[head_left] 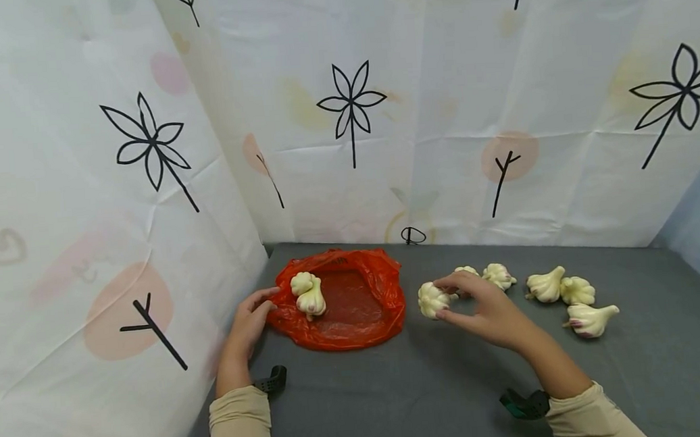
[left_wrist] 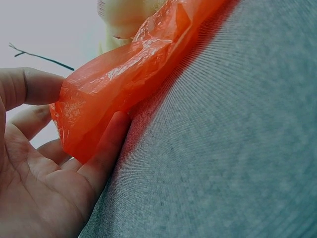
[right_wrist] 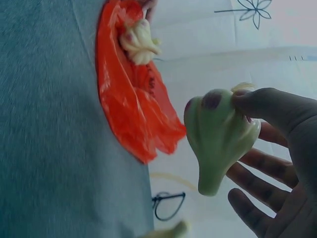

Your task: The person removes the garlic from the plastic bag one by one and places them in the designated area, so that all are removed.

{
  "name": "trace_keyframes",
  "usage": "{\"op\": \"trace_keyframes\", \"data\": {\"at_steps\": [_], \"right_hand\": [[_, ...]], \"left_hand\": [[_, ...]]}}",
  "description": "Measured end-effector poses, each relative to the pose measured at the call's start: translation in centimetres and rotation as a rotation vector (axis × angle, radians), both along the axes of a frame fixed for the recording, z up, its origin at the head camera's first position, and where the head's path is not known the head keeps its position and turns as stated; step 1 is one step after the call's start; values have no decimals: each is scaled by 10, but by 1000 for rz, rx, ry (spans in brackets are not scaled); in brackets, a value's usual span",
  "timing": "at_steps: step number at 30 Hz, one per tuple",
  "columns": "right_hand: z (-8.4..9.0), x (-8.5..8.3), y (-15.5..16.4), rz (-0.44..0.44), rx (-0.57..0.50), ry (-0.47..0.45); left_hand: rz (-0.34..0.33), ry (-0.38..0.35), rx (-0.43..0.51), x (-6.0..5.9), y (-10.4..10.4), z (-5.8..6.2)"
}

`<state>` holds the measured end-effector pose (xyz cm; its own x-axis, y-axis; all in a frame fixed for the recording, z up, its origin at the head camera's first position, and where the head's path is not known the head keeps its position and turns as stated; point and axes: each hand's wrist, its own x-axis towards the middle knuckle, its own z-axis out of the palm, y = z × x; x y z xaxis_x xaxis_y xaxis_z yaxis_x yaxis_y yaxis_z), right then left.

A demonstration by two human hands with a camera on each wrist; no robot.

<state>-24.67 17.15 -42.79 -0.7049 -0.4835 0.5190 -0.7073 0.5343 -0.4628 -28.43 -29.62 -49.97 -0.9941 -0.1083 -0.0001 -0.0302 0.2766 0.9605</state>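
Note:
An orange-red plastic bag (head_left: 356,309) lies open on the grey table, with two garlic bulbs (head_left: 308,294) on it. My left hand (head_left: 253,316) pinches the bag's left edge (left_wrist: 94,109) between thumb and fingers. My right hand (head_left: 474,301) grips a white garlic bulb (head_left: 432,299) just right of the bag; in the right wrist view the bulb (right_wrist: 218,134) is held between thumb and fingers, a little above the table. Several more garlic bulbs (head_left: 565,295) lie on the table to the right of that hand.
White curtains with black flower prints (head_left: 351,103) close the back and left sides. The grey table cloth (head_left: 399,391) stretches toward me. A bulb (head_left: 499,276) lies just behind my right hand.

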Motion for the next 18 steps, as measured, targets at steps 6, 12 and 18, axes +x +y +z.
{"op": "trace_keyframes", "data": {"at_steps": [6, 12, 18], "right_hand": [[1, 4, 21, -30, 36, 5], [6, 8, 43, -85, 103, -47], [8, 7, 65, -123, 150, -88]], "left_hand": [[-28, -4, 14, 1, -1, 2], [-16, -14, 3, 3, 0, 3], [-7, -33, -4, 3, 0, 3]]}}
